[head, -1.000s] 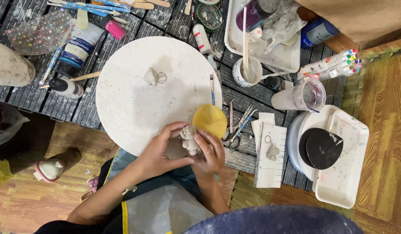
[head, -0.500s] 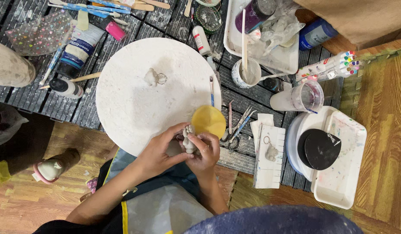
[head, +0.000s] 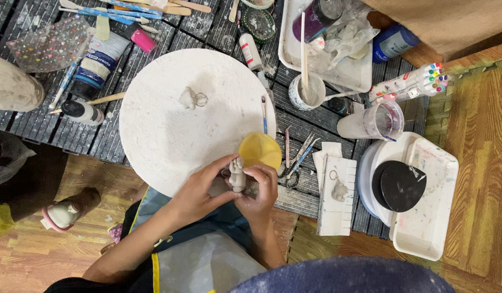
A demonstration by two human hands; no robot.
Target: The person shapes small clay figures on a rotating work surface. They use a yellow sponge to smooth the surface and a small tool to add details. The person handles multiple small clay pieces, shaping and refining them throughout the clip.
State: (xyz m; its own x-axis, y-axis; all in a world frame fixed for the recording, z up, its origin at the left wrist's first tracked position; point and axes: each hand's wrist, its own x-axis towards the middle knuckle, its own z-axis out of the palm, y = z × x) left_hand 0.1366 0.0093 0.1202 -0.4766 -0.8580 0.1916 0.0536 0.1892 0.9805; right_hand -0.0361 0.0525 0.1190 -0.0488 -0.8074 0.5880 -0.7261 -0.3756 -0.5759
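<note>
Over the round white board (head: 169, 135), both hands' grip pinches the small clay figure (head: 238, 173) between fingertips.

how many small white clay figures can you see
3: one held between the left hand and right hand, one on the round white board, one on the white paper at right. Clutter may hide others.

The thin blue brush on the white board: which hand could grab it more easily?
Probably the right hand. It is nearer the brush and pinches the clay figure only with fingertips, while the left hand cradles the figure from the other side, farther away.
</note>
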